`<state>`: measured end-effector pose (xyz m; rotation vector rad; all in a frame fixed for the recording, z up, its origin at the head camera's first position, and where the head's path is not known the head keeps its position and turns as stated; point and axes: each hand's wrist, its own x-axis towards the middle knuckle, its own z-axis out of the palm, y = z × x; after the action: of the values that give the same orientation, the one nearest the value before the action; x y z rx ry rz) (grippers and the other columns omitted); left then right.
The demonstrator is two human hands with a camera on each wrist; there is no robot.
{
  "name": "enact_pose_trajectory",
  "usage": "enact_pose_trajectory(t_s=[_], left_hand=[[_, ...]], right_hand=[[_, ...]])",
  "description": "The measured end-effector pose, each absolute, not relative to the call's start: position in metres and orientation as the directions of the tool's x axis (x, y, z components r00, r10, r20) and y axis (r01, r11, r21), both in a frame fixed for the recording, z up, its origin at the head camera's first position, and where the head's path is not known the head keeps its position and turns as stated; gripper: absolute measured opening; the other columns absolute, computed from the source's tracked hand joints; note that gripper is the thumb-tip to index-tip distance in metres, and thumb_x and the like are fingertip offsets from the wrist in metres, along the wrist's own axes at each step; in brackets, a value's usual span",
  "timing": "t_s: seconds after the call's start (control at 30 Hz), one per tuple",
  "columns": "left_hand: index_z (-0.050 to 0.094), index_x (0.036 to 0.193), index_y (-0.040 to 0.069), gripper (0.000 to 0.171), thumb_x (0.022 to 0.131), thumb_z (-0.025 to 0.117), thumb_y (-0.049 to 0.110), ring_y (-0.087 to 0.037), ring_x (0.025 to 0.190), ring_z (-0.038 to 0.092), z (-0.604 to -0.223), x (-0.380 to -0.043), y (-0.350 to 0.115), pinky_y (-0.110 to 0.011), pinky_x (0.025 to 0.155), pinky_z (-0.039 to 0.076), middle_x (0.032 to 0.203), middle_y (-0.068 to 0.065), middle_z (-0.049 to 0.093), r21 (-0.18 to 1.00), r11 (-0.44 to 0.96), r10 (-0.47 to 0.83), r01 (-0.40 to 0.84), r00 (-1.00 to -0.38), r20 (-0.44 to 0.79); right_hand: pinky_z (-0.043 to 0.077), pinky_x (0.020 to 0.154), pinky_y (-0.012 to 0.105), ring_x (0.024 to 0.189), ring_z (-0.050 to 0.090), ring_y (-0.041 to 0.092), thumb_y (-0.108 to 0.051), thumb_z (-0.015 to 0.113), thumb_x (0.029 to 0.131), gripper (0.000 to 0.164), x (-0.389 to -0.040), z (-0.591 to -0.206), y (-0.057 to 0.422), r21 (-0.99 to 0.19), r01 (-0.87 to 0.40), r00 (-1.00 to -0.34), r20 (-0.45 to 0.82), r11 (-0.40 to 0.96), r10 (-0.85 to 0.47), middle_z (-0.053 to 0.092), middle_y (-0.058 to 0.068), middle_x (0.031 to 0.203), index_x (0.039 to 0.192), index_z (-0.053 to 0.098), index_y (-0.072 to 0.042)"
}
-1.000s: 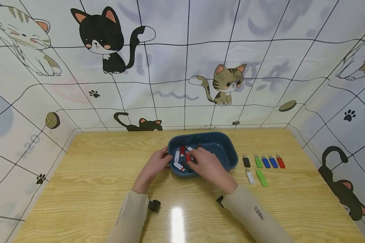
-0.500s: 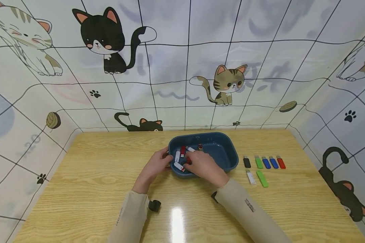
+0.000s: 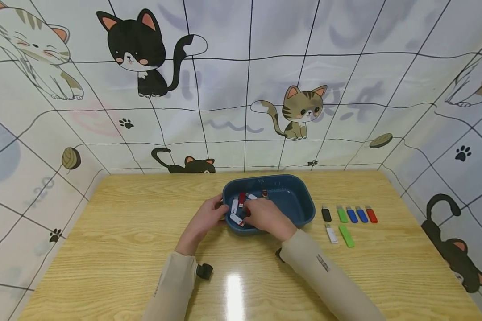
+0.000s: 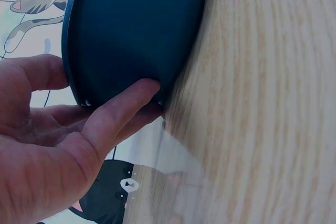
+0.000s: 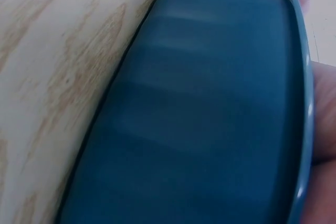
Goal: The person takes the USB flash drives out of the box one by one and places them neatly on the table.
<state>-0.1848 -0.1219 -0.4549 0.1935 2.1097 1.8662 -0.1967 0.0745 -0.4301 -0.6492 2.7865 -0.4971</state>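
A dark blue plastic bin (image 3: 293,198) stands on the table with several USB sticks in its left half. Among them are white USB sticks (image 3: 234,206) and a red USB stick (image 3: 241,199). My left hand (image 3: 205,217) holds the bin's left end, its thumb at the rim and fingers against the outer wall (image 4: 131,30). My right hand (image 3: 268,216) reaches over the front rim into the bin, fingertips down among the sticks. I cannot tell whether it grips one, since the hand covers them. In the right wrist view the bin's outer wall (image 5: 189,93) hides the fingertips.
Right of the bin, a row holds a black USB stick (image 3: 326,214), a green one (image 3: 342,215), two blue ones and a red USB stick (image 3: 371,215). In front lie a white USB stick (image 3: 331,234) and a green USB stick (image 3: 346,236). A cat-print curtain (image 3: 225,111) surrounds the table.
My right hand has moved left and slightly forward inside the bin, covering a red USB stick that showed at its fingertips. The left hand and the sticks on the table have stayed put.
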Motion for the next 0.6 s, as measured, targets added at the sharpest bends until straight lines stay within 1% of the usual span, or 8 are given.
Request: enact_pose_trajectory(t_s=[0.17,0.33,0.6], left_hand=[[0.038,0.158,-0.002,0.052,0.106,0.044,0.005,-0.039,0.121,0.063,-0.4539,-0.1848,-0.1205,-0.049,0.092,0.059,0.142,-0.028,0.056,0.985,0.136,0.309,-0.109,-0.940,-0.146],[0.040,0.157,-0.001,0.051,0.107,0.044,0.005,-0.038,0.121,0.063,-0.4535,-0.1849,-0.1196,-0.049,0.093,0.059,0.141,-0.027,0.057,0.983,0.144,0.310,-0.111,-0.939,-0.152],[0.039,0.157,0.000,0.051,0.107,0.045,0.006,-0.038,0.121,0.063,-0.4558,-0.1859,-0.1223,-0.049,0.093,0.059,0.141,-0.027,0.057,0.983,0.147,0.309,-0.112,-0.939,-0.153]], right_hand=[[0.050,0.067,0.035,0.072,0.057,0.016,-0.015,0.078,0.092,0.012,-0.1975,-0.4305,0.0733,-0.374,-0.372,-0.877,-0.158,0.849,-0.454,0.068,0.001,0.083,0.101,0.074,-0.007],[0.052,0.069,0.036,0.074,0.059,0.016,-0.013,0.078,0.093,0.013,-0.1984,-0.4318,0.0741,-0.369,-0.387,-0.874,-0.147,0.845,-0.464,0.070,0.002,0.087,0.103,0.074,-0.007],[0.050,0.069,0.037,0.071,0.056,0.017,-0.012,0.076,0.093,0.009,-0.1990,-0.4316,0.0719,-0.328,-0.412,-0.873,-0.124,0.850,-0.471,0.068,0.002,0.084,0.099,0.073,-0.008]])
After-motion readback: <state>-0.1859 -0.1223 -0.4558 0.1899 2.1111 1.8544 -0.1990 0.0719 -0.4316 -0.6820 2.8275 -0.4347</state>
